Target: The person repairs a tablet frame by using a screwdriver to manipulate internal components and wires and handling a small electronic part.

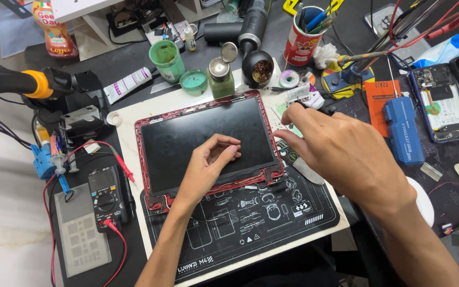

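Observation:
A dark tablet screen in a red frame lies flat on a black work mat. My left hand rests on the screen's lower middle, fingers curled loosely and holding nothing. My right hand hovers at the screen's right edge, fingertips reaching down toward small parts beside the frame's upper right corner. A small metal blade lies on the mat under that hand. Whether the right fingers pinch anything is hidden.
A multimeter with red leads sits left of the mat. Green cup, green bottle, red tool can and solder wire stand behind. A blue tool and opened phone lie right.

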